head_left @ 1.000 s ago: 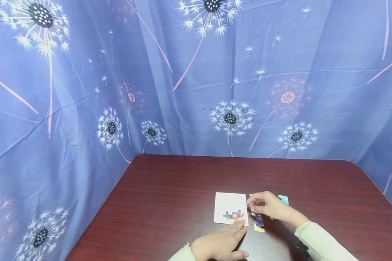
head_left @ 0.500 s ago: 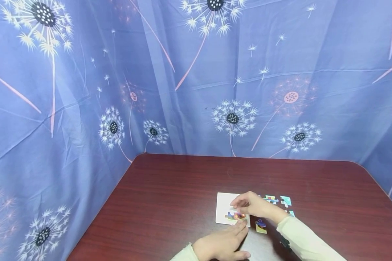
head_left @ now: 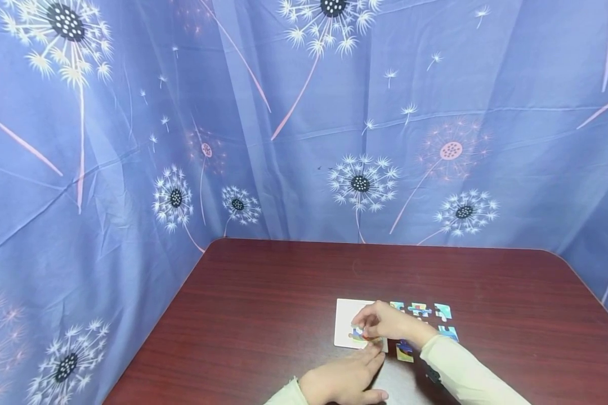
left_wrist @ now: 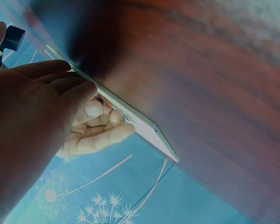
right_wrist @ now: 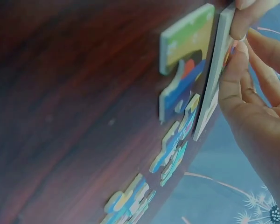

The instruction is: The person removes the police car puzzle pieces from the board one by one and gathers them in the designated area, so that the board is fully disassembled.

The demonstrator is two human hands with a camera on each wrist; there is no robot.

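Observation:
A white square puzzle board lies on the table, with joined colourful pieces along its near part. My left hand lies with straight fingers, the fingertips resting on the board's near edge. Over the board, my right hand has thumb and fingers curled together and pinches a small puzzle piece close above the joined ones. The fingers mostly hide that piece; a reddish-orange bit shows beside the thumb in the right wrist view. In the left wrist view, the right fingertips are right at the board's surface.
Several loose puzzle pieces lie right of the board, among them a yellow and blue one, a blue one and a teal one. The dark red wooden table ends at a blue dandelion-print curtain.
My right hand has moved left from the loose pieces onto the board, then slightly lower, closer to the joined pieces. The left hand has stayed at the near edge.

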